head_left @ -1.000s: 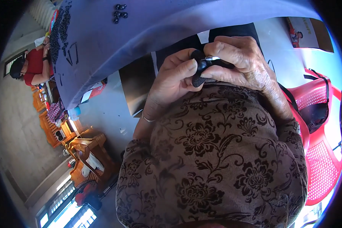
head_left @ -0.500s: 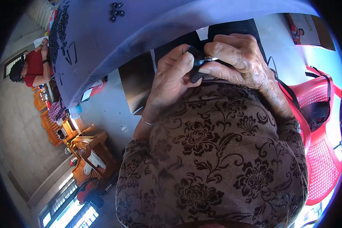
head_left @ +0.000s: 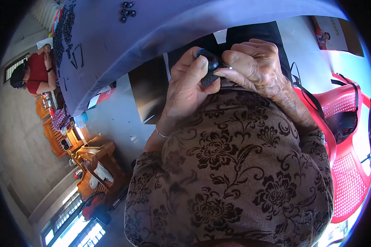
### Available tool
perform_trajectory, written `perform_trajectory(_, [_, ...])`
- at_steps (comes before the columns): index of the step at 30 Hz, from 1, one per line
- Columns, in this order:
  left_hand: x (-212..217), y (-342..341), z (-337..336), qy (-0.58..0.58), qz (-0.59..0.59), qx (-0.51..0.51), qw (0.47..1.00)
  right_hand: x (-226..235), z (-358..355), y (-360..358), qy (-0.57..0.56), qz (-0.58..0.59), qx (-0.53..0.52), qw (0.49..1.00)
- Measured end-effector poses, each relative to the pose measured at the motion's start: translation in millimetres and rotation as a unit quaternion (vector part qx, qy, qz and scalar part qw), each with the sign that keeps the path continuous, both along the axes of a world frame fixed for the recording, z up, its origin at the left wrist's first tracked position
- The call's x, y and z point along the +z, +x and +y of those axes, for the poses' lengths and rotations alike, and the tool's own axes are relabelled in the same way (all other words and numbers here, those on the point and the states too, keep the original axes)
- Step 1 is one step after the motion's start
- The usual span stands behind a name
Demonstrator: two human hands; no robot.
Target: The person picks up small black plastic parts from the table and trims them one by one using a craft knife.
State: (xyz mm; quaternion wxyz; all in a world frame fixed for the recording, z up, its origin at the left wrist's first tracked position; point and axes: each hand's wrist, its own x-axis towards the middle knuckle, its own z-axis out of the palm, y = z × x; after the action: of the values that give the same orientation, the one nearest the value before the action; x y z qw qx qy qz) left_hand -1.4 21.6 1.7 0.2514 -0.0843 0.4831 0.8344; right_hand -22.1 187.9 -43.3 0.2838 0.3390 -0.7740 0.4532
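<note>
Single head-worn fisheye view, looking steeply down, close over the person's chest and lap

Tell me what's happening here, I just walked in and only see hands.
A person in a brown flowered top holds a small black part close to the chest with both hands. The left hand pinches it between thumb and fingers; the right hand presses on it from the other side. More small black parts lie on the blue-grey table. Another person in red sits at its far left.
</note>
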Motion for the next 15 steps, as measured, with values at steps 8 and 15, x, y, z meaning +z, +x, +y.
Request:
perform_trajectory(8, [-0.3, -0.8, 4.0, -0.016, 0.060, 0.004, 0.998, 5.3, 0.8, 2.3, 0.003, -0.084, -0.001, 0.996])
perform_trajectory(15, [-7.2, -1.0, -0.3, -0.018, 0.090, 0.007, 0.996, 5.6, 0.2, 5.7, 0.015, -0.116, 0.006, 0.993])
